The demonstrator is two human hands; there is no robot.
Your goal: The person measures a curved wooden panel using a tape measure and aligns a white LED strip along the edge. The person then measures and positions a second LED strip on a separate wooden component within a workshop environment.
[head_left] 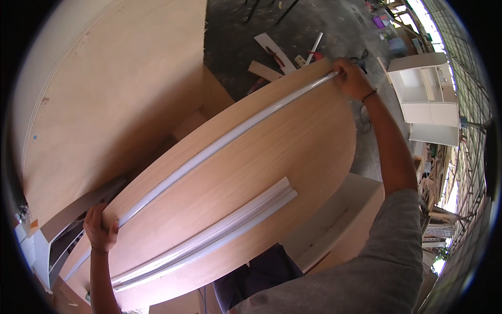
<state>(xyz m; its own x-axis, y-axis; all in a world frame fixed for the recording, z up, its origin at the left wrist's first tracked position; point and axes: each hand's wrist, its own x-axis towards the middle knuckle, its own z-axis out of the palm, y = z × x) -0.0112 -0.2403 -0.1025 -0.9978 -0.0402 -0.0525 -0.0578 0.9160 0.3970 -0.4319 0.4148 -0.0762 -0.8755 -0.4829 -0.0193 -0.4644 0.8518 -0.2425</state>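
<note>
Left hand (100, 228), at 8 o'clock, and right hand (352, 78), at 1 o'clock, apparently grip the white strip (219, 145) on the wooden panel (272, 157).

The panel (261, 157) is showing smooth, matt, light wood veneer with a fine grain. The long strip (225, 141) under both hands is looking like glossy white plastic, catching the light along its length. The two shorter strips (219, 235) are shining the same way. The floor (293, 26) is appearing as rough grey concrete. The cabinet (423, 89) is showing a matt white finish.
</note>
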